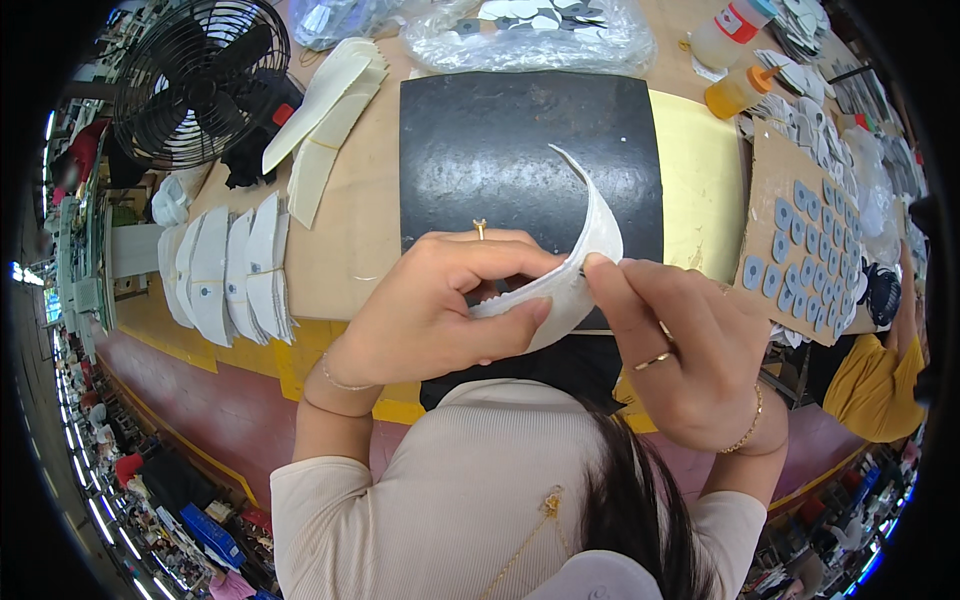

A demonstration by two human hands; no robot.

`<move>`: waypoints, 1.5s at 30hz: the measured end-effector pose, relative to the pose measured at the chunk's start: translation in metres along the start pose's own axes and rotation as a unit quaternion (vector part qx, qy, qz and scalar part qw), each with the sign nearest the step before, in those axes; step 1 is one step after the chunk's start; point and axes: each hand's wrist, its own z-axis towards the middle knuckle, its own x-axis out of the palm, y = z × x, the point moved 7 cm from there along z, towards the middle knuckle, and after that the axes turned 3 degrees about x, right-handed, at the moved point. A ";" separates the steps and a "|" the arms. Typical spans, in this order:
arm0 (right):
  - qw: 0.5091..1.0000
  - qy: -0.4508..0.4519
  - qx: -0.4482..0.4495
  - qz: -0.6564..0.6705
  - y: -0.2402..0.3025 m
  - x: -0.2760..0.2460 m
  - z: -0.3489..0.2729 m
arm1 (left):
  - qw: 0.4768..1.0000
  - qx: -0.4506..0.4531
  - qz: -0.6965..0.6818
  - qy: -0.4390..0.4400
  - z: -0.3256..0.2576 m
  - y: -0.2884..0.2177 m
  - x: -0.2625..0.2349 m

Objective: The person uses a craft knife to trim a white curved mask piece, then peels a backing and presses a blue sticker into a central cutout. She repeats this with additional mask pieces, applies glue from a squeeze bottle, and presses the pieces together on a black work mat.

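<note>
Lengthwise, the white piece [600, 230] curves, pointing away.

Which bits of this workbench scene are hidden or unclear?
In the head view:
Part of the white piece: covered by the left hand.
Anything pinched inside the right hand: hidden by that hand.
Larger clear bag, far end: cut off by the upper edge.
Lower-left background clutter: too small.

The curved white piece [603, 230] looks matt and cloth-like; the black mat [525, 125] smooth, with a dull gloss (faintly scuffed); the bag [590, 55] crinkly, glossy clear plastic; the board [772, 165] matt cardboard; the fan guard [202, 90] metal wire.
</note>
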 end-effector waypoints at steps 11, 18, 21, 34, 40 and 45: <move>0.997 0.032 0.015 0.069 -0.007 0.009 -0.003 | 0.988 -0.111 -0.096 -0.049 -0.002 0.016 -0.001; 0.983 -0.045 0.076 0.159 -0.021 0.007 -0.002 | 0.984 -0.116 -0.126 -0.047 -0.003 0.015 -0.003; 0.983 -0.032 0.083 0.161 -0.020 0.004 0.000 | 0.986 -0.104 -0.120 -0.043 -0.003 0.014 -0.003; 0.986 -0.003 0.076 0.147 -0.017 0.004 0.003 | 0.987 -0.100 -0.101 -0.070 -0.001 0.007 -0.004; 0.990 -0.002 0.061 0.126 -0.016 0.007 0.001 | 0.992 -0.081 -0.069 -0.072 -0.001 0.006 -0.004; 0.993 0.015 0.074 0.090 -0.013 0.009 -0.002 | 0.998 -0.014 0.031 -0.046 0.000 -0.001 -0.002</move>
